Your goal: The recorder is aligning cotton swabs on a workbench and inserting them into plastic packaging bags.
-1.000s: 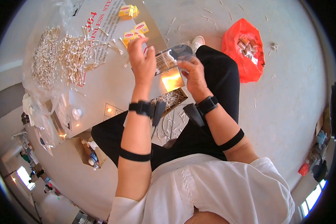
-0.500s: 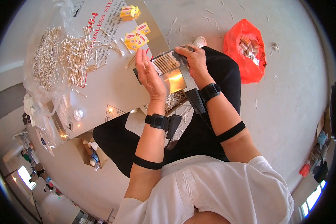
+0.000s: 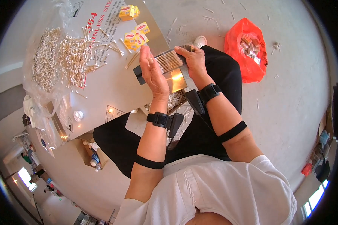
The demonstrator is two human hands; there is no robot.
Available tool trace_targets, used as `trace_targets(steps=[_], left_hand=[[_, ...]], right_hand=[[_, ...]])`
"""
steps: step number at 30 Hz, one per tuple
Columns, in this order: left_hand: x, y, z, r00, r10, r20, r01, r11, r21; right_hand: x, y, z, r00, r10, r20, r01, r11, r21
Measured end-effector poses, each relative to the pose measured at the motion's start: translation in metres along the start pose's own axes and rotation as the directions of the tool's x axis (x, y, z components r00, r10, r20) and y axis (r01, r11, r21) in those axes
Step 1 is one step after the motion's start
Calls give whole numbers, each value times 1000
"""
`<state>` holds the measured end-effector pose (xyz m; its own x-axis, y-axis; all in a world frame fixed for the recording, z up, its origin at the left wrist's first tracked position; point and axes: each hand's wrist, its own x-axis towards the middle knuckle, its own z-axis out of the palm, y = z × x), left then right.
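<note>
A row of cotton swabs in what looks like a clear plastic pack lies between my hands, above the table's near corner. My right hand is closed round the pack's right end, thumb on top. At the other end, my left hand stands upright with straight fingers, its palm side against the swabs. Under the pack is a shiny gold-coloured metal plate. A dark flat piece sticks out to the left behind my left hand. Below the plate, a box of loose swabs is partly hidden.
On the metal-topped table, a clear bag holds a big heap of loose swabs. Small yellow boxes lie at its far edge. A red bag with small packs stands on the floor at right. Below the table is a cardboard box.
My left hand has shifted slightly right, closer to my right hand, and more of the dark flat piece shows to its left. My right hand still grips the pack.
</note>
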<state>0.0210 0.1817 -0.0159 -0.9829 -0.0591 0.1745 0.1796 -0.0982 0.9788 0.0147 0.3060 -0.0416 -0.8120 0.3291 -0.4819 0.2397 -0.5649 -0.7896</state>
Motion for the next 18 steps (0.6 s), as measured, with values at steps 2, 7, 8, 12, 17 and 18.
trace_targets(steps=[2, 7, 8, 12, 17, 18], left_hand=[[0, 0, 0, 1000, 5, 1, -5, 1000, 6], [0, -1, -2, 1000, 14, -5, -14, 1000, 21], [0, -2, -3, 1000, 8, -14, -8, 1000, 1], [0, 0, -1, 1000, -1, -9, 1, 1000, -19], [2, 2, 0, 999, -37, 33, 39, 996, -76], [2, 2, 1, 998, -42, 52, 46, 996, -80]], right_hand=[[-3, -2, -1, 999, 48, 10, -49, 995, 90], [-14, -8, -18, 971, 229, 72, -240, 942, 236], [-19, -9, -21, 963, 261, 71, -271, 934, 234], [-25, -9, -23, 956, 289, 61, -295, 935, 198], [-26, -7, -21, 964, 262, 45, -266, 947, 182], [-26, -7, -20, 967, 252, 31, -253, 953, 168]])
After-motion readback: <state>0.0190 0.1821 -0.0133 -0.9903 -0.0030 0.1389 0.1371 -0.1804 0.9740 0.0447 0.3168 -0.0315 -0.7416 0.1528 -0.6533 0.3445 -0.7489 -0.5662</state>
